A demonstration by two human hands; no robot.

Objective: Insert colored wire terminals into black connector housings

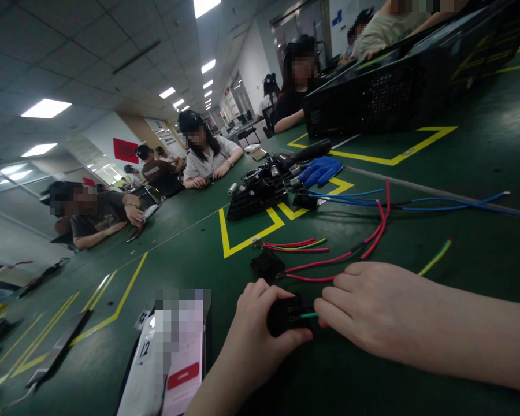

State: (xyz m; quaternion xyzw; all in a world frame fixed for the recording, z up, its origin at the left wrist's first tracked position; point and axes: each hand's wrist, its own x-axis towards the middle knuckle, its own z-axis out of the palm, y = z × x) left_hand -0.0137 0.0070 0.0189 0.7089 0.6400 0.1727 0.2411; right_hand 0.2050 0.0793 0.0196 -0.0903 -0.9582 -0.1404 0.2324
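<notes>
My left hand (253, 341) wraps its thumb and fingers round a small black block (279, 316) with metal contacts on its right side. A short stretch of green wire (307, 315) runs from that side to my right hand (368, 312), whose closed fingers pinch it. Beyond my right wrist a yellow-green wire end (435, 257) shows; whether it is the same wire I cannot tell. Just past my left fingers sits another black block (266, 264), with red wires (316, 270) leading right from it. My right fingertips partly hide the green wire.
Blue wires (442, 203), a blue glove (320, 171) and a pile of black tools and metal parts (260, 193) lie farther back. A large black case (372, 98) stands back right. Left of me is a phone (184, 358). Several people sit round the green table (177, 266).
</notes>
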